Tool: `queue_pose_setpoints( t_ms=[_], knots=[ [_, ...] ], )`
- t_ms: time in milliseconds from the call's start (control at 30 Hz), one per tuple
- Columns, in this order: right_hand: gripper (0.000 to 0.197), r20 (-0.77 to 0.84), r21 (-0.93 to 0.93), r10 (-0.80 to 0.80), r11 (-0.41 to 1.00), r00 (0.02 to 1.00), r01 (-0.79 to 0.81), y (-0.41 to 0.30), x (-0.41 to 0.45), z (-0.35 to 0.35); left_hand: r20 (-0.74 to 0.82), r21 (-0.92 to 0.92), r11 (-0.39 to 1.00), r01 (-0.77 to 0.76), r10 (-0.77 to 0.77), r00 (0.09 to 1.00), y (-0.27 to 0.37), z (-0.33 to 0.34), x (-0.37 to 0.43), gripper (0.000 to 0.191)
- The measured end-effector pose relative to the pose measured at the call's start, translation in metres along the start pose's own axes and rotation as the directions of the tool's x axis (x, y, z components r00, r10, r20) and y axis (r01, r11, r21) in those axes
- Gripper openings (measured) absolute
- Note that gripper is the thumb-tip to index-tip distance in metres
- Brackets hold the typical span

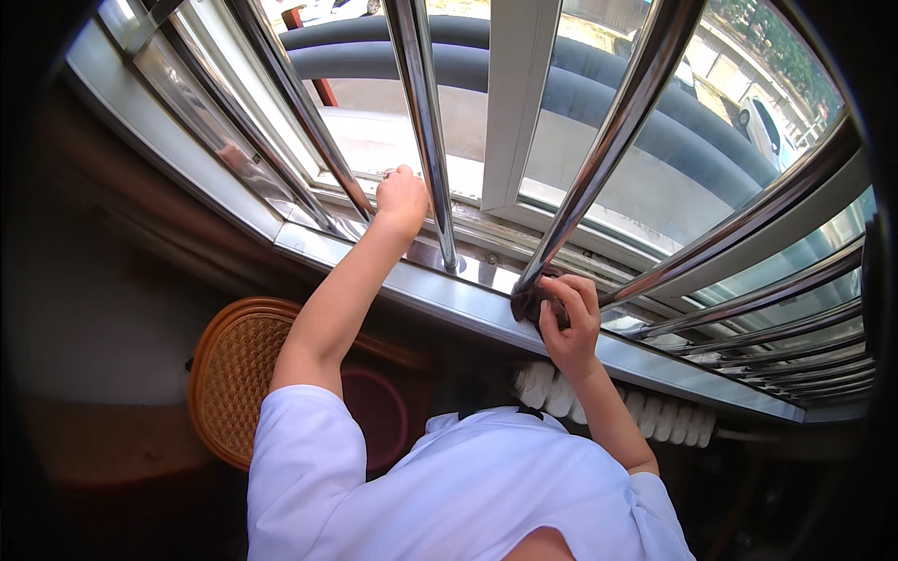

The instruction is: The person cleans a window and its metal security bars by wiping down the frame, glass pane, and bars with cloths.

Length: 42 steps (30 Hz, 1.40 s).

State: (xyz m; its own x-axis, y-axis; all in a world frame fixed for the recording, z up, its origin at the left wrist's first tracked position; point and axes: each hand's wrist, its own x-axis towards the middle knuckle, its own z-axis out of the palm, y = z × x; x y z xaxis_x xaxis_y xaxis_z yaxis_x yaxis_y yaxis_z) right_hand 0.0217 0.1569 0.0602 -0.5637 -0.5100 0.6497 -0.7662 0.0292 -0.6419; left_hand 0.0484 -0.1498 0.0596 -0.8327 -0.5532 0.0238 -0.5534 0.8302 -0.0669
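Observation:
My left hand (403,196) reaches out between two shiny metal window bars (425,133), its fingers curled in beside the window track (484,223); whether they grip something cannot be made out. At the foot of another metal bar (596,161), my right hand (573,315) holds a dark brown cloth (531,303) bunched against the bar and the metal sill (449,298). Part of the cloth is hidden behind my fingers.
More metal bars stand along the sill to both sides. Below the sill is a white ribbed radiator (649,414). A woven-top stool (231,379) and a reddish round basin (375,421) are at lower left. Beyond the white window frame (518,105) curve grey rounded tubes (372,59).

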Motion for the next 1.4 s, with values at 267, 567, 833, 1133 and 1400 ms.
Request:
queue_pose_setpoints(
  t_ms=[267,567,833,1133,1400],
  knots=[
    [0.011,-0.003,0.050,-0.004,0.999,1.000,0.004,0.043,0.016,0.024,-0.063,-0.409,0.861,-0.304,0.306,0.950,0.021,0.032,0.021,0.013],
    [0.005,0.031,0.070,0.244,0.967,0.969,-0.246,0.058,0.013,0.034,0.100,0.218,0.974,0.056,-0.079,0.992,-0.026,0.049,0.046,0.027],
    [0.002,0.022,0.071,0.218,0.973,0.976,-0.219,0.056,0.010,0.039,0.147,0.271,0.948,0.165,-0.210,0.967,-0.022,0.059,0.054,0.029],
    [0.003,0.068,0.099,0.221,0.969,0.973,-0.227,0.057,0.012,0.036,0.245,0.304,0.921,0.245,-0.324,0.914,-0.014,0.019,0.038,0.044],
    [0.004,0.054,0.122,0.186,0.974,0.981,-0.191,0.052,0.008,0.038,0.379,-0.021,0.636,0.771,-0.708,0.595,-0.039,0.029,0.068,0.055]
  ],
)
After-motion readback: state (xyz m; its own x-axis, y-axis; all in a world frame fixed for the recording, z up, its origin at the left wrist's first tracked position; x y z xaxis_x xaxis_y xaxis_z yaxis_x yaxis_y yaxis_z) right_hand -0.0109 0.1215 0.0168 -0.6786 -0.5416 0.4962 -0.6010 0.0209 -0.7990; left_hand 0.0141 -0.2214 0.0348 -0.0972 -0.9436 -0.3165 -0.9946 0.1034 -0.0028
